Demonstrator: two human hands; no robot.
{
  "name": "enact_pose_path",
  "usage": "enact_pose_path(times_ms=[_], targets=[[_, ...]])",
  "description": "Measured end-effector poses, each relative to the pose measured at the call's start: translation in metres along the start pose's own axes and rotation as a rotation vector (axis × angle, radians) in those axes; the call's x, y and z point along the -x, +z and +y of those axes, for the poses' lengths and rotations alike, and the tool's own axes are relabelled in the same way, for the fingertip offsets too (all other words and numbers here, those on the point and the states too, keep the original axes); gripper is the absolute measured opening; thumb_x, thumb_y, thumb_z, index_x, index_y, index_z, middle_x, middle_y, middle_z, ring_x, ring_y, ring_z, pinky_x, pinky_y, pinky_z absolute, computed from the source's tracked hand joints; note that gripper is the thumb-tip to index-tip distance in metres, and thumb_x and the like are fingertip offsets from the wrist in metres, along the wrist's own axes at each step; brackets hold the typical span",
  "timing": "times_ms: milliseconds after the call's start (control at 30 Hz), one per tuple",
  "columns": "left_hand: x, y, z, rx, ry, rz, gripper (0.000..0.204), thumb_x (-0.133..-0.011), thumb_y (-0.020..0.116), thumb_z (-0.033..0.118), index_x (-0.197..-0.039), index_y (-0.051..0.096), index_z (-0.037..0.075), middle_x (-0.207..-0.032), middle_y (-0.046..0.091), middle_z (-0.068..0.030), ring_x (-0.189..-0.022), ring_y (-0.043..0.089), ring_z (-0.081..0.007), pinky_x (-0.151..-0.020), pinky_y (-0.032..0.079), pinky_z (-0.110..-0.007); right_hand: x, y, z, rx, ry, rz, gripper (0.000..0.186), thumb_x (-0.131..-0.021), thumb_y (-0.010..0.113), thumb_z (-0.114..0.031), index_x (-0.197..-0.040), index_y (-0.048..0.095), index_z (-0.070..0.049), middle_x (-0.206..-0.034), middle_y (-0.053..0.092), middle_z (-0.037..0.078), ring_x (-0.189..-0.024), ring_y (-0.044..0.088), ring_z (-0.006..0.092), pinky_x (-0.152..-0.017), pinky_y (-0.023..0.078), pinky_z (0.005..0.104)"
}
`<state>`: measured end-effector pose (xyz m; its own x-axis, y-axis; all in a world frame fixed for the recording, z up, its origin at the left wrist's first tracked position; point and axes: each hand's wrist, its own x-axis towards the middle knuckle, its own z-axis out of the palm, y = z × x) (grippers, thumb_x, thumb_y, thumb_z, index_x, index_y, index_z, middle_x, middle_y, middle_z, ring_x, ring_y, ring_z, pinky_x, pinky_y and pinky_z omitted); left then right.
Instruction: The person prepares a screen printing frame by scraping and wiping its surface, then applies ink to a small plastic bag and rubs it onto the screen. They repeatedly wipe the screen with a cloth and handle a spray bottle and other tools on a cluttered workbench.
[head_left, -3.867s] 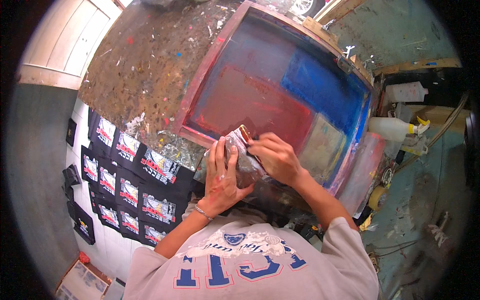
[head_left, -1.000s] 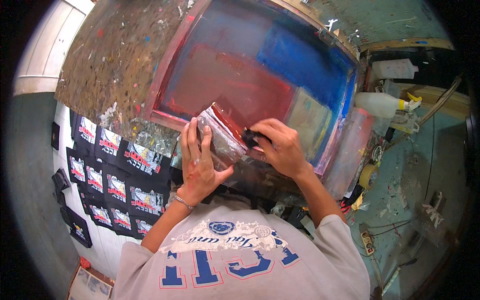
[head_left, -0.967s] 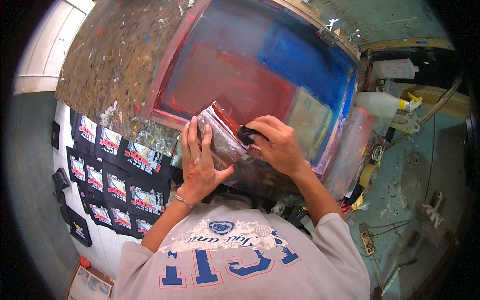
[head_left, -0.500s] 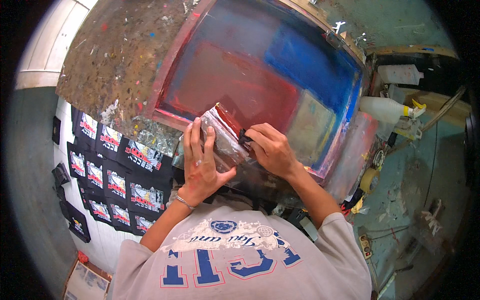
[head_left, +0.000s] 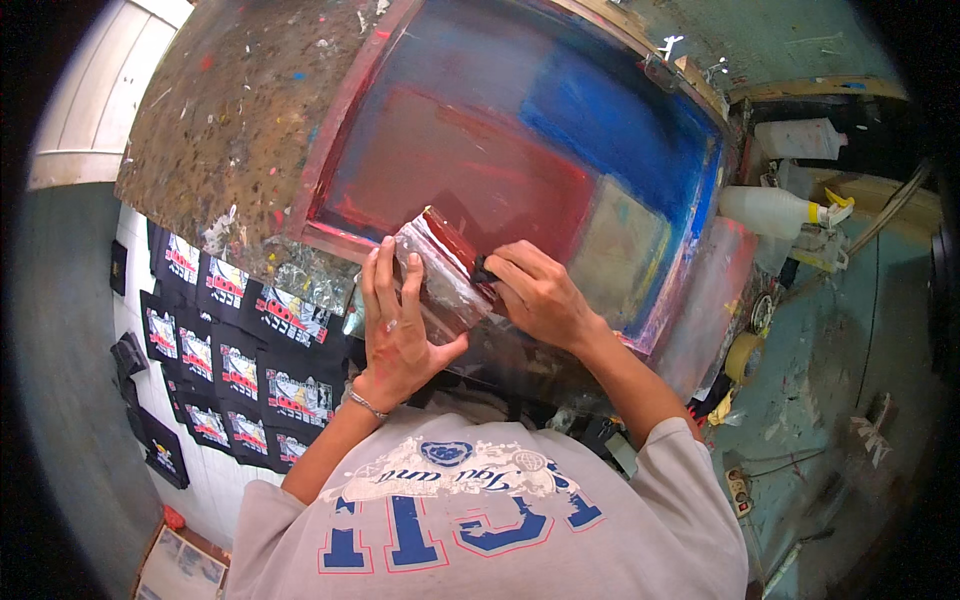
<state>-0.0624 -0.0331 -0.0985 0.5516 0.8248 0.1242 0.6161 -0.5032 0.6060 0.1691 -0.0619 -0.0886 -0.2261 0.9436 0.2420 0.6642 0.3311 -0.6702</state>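
Note:
A screen-printing squeegee (head_left: pixel 440 265), with a reddish-brown blade and white ink smeared along it, lies tilted over the near edge of a framed printing screen (head_left: pixel 318 190). My left hand (head_left: pixel 393 322) grips its left side, fingers stretched along the body and thumb toward the near side. In my right hand (head_left: pixel 543 297) a small crumpled black scrap (head_left: pixel 484 270), perhaps cloth, is pinched against the right end of the blade. The screen's mesh shows red, blue and beige patches. My fingers partly hide the squeegee's ends.
A stained board (head_left: pixel 230 120) extends to the left of the screen. Black printed fabric pieces (head_left: pixel 240 370) lie below it on a white surface. At right are a spray bottle (head_left: pixel 765 208), a white plastic bottle (head_left: pixel 800 140) and a tape roll (head_left: pixel 743 357).
The whole view has shifted slightly. Both hands keep their hold on the squeegee and the black scrap, with barely any movement between them.

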Motion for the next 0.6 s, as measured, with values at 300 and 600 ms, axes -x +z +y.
enact_pose_path(times_ms=[300,600], targets=[[0.000,0.001,-0.001,-0.009,0.028,0.012,0.120,-0.058,0.093,0.032,-0.154,0.027,0.005,-0.160,0.018,-0.0294,-0.145,0.022,-0.0526,-0.120,0.026,-0.061,-0.019,0.007,0.000,0.008,-0.072,0.029,0.029,-0.074,0.067,0.005,-0.103,0.061,0.002,-0.101,0.063,0.017,-0.092,0.064,0.0347,-0.079,0.056,0.0422],[0.001,-0.002,0.000,0.016,0.026,0.009,0.116,-0.058,0.093,0.032,-0.152,0.029,0.004,-0.159,0.019,-0.0295,-0.144,0.024,-0.0530,-0.119,0.027,-0.062,-0.002,-0.003,-0.001,0.027,-0.051,-0.030,0.029,-0.075,0.065,0.002,-0.104,0.061,0.003,-0.097,0.061,0.016,-0.090,0.062,0.0347,-0.080,0.055,0.0396]])
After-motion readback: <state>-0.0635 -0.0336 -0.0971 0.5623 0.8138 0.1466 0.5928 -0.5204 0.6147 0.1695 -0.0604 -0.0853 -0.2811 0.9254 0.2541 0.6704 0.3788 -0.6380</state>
